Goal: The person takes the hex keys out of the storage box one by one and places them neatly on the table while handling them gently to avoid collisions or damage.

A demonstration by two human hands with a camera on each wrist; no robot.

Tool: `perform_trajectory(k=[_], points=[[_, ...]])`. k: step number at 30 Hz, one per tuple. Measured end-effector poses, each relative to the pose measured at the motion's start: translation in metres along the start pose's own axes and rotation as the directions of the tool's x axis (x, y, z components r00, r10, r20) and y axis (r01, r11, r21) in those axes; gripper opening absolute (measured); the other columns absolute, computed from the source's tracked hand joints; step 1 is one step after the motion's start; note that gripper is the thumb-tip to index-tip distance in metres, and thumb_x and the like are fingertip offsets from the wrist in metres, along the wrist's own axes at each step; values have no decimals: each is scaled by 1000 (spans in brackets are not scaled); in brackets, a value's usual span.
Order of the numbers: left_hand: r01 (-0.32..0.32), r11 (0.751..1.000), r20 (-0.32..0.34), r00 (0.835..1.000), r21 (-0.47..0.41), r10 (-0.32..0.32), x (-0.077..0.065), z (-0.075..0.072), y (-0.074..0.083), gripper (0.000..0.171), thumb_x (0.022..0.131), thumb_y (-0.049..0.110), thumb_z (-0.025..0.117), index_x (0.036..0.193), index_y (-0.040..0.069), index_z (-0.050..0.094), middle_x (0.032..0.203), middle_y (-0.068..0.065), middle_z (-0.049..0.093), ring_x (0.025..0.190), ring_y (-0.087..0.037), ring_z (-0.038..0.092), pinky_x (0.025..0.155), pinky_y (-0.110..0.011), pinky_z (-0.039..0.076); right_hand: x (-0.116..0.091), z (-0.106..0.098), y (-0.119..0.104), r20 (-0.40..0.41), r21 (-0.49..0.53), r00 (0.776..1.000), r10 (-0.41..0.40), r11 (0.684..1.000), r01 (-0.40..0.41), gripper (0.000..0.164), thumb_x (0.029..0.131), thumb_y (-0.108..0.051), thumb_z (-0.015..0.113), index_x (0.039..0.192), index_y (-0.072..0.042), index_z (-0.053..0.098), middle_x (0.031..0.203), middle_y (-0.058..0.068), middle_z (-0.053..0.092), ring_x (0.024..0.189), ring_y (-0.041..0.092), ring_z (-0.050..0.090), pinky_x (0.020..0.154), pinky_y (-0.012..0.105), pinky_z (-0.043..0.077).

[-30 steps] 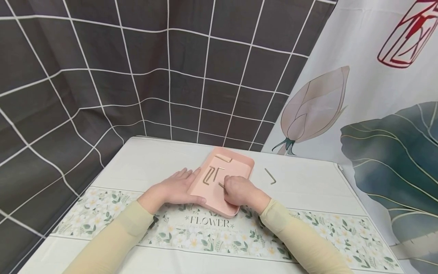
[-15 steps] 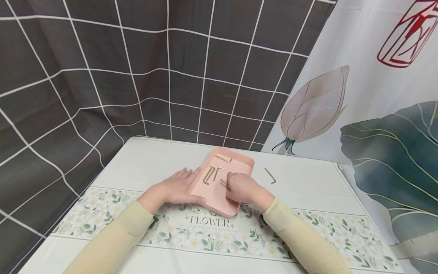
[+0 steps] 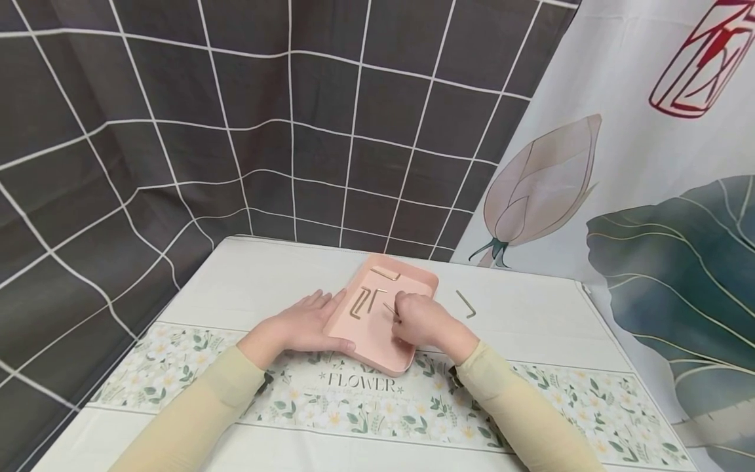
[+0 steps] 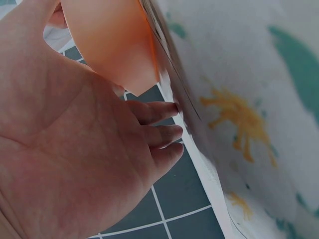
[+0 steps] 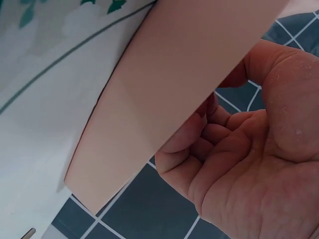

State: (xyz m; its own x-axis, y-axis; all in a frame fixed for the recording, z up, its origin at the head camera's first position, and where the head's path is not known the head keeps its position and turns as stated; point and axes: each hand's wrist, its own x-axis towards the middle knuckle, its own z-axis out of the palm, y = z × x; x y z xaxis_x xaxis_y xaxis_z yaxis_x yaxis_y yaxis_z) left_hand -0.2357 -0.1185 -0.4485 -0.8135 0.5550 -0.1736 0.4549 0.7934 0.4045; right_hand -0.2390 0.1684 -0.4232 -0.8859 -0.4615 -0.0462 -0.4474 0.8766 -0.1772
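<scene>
A pink tray [image 3: 377, 351] lies slanted on the table. My left hand [image 3: 303, 326] rests along its left side, fingers straight and spread, thumb reaching along the near edge. In the left wrist view, the palm faces the tray's outer wall [image 4: 114, 45]. Above the tray's right half, my right hand [image 3: 426, 321] has curled fingers and pinches a brass-coloured hex key [image 3: 389, 307], whose end sticks out leftward. The tray wall [image 5: 149, 99] hides the fingertips and key in the right wrist view. Several similar hex keys lie in the tray, some near the left [image 3: 356, 305], others at the far end [image 3: 385, 273].
One more hex key [image 3: 467, 304] lies on the white table to the right of the tray. A floral printed band [image 3: 330, 413] crosses the tablecloth nearer me. Behind the table hangs a dark grid-patterned curtain [image 3: 318, 157], with a white printed curtain [image 3: 542, 196] to the right.
My right hand has shifted slightly right and away from me, with the hex key turning and moving with it. The left hand and the tray have stayed put.
</scene>
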Motion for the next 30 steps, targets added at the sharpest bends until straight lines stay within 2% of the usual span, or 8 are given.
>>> perform_trajectory(k=[10,16,19,30], points=[[1,1000,-3,1000,-1,-1,0,0,0,132,90,91,61,180,8,11,182,-23,22,168,-51,14,136,-64,14,-3,-10,11,-36,24,999,12,1000,-11,16,91,-9,74,88,-10,58,75,1,60,67,18,59,64,36,54],[5,1000,-1,1000,-10,-5,-1,0,0,132,90,91,61,180,8,10,182,-23,22,168,-51,13,137,-65,14,-7,-17,21,-33,73,998,56,996,-53,13,91,-9,73,91,-10,60,75,0,62,64,18,59,60,35,52],[7,1000,3,1000,-15,-7,0,0,1,132,90,91,61,180,8,10,182,-23,22,169,-50,13,136,-65,14,-10,-20,27,-32,65,997,76,995,-74,12,92,-11,72,93,-10,60,75,-1,62,64,18,59,60,34,51],[-5,1000,4,1000,-15,5,0,-1,1,131,91,89,62,179,7,10,183,-22,20,169,-49,13,137,-64,13,-19,-22,48,-61,70,995,83,994,-79,11,93,-9,70,99,-6,60,75,-1,63,68,18,60,67,38,53]])
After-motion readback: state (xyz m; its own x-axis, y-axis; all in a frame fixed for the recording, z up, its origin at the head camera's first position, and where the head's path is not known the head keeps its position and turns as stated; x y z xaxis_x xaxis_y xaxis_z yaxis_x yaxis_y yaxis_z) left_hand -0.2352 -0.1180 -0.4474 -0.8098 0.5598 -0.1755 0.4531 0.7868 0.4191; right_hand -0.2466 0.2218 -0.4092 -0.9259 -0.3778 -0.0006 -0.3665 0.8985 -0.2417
